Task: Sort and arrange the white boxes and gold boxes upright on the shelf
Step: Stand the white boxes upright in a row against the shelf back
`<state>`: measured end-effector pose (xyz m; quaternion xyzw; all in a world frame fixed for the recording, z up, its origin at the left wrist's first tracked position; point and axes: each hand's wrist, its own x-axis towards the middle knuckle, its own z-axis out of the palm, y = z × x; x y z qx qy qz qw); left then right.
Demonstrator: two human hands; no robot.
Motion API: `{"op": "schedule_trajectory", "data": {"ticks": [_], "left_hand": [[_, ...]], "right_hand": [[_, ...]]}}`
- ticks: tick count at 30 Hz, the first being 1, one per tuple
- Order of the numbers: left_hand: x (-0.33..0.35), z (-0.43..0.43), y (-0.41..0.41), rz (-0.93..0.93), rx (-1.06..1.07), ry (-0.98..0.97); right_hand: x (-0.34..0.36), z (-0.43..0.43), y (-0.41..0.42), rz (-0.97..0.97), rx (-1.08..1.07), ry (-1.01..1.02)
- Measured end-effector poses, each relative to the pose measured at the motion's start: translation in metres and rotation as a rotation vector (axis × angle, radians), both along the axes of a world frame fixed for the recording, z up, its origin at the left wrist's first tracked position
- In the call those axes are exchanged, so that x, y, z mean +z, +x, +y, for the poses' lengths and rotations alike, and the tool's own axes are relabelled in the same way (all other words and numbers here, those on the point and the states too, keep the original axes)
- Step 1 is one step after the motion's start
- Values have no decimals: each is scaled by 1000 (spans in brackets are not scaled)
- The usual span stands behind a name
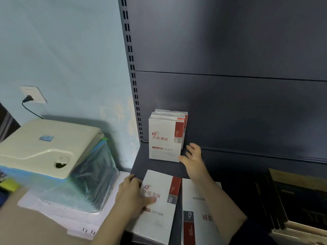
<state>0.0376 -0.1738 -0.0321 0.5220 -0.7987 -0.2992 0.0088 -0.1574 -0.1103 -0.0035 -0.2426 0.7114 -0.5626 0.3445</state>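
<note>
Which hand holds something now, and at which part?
The left hand grips the lying white box at its left edge, thumb on the printed face. The right hand, open beside the upright white boxes, holds nothing.

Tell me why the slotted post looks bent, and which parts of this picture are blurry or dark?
Head view: the slotted upright bows, a wide-angle lens effect. Head view: print on the standing white boxes reads sharp, while the lying white box under the left hand is smeared, as is the lower left corner. Head view: the gold boxes at lower right sit in deep shadow.
</note>
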Motion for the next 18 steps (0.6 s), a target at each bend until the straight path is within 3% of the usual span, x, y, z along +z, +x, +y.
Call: {"op": "schedule_trajectory", "data": {"ticks": [5, 9, 15, 18], "left_hand": [[-6, -31, 30, 141, 247, 139], [11, -33, 30, 215, 281, -27], [39, -25, -12, 920, 254, 212], [41, -23, -43, 1136, 264, 237]], "right_hand": [[1, 8, -10, -10, -58, -17], [3, 12, -10, -1, -58, 11], [2, 16, -4, -16, 24, -33], [6, 13, 9, -10, 135, -78]]}}
